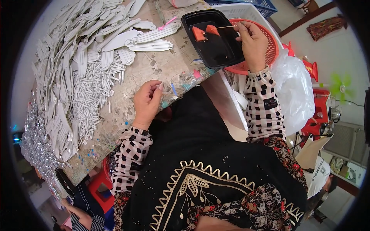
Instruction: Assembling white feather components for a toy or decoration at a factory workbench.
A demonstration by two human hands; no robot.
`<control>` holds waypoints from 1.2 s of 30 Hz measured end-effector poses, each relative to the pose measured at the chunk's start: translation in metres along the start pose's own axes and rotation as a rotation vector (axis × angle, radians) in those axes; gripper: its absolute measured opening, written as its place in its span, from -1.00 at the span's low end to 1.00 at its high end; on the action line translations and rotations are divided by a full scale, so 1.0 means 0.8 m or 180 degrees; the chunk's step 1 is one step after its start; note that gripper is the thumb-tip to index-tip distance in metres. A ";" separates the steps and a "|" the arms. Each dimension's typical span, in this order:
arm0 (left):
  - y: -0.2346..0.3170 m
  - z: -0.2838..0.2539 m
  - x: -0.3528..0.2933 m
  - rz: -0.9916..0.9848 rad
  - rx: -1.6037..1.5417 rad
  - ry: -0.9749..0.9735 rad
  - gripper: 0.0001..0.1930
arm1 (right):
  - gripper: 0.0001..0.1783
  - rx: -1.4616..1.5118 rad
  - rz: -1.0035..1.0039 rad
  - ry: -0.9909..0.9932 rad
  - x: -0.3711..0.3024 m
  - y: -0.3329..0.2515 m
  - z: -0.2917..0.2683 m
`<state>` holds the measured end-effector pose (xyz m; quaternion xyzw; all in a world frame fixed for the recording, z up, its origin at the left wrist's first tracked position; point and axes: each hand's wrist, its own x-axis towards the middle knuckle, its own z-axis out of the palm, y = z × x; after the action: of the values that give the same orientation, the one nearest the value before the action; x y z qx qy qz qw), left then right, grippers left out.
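My right hand [254, 44] pinches a thin wooden pick [226, 27] at the upper right. Its far tip meets a red piece of watermelon [212, 30] over a black plastic food tray [214, 50]. Another watermelon piece [199, 34] lies in the tray, beside the first. The tray sits at the table's right edge and partly overlaps a red basket [271, 42]. My left hand [146, 103] is at the table's near edge, fingers curled and thumb against them; whether anything is inside I cannot make out.
Long white plastic parts [58, 73] and small white cylinders [92, 100] are heaped on the worn table [144, 63]. Shiny silvery pieces [38, 142] lie at far left. A clear plastic bag [295, 92] hangs right of my forearm. Another person's arm [79, 215] shows at lower left.
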<state>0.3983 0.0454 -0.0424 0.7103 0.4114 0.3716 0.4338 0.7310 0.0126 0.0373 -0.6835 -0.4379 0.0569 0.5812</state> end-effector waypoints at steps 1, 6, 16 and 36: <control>0.001 0.001 0.001 0.0006 0.0000 -0.0003 -0.82 | -0.76 0.0035 0.0011 0.0085 0.001 0.002 0.000; -0.002 0.002 0.000 0.0010 -0.0089 -0.0022 -0.82 | -0.76 -0.0713 -0.0613 0.0334 0.002 0.016 0.005; 0.007 0.004 0.004 0.0059 0.0019 -0.0047 -0.82 | -0.71 -0.1116 -0.0571 0.0139 0.002 0.008 0.006; 0.000 0.002 -0.001 0.0079 -0.0031 0.0050 -0.83 | -0.71 -0.1601 -0.1044 0.0549 -0.007 -0.008 0.005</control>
<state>0.3989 0.0440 -0.0432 0.7102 0.4042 0.3845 0.4294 0.7214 0.0112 0.0391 -0.7284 -0.4918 -0.2060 0.4303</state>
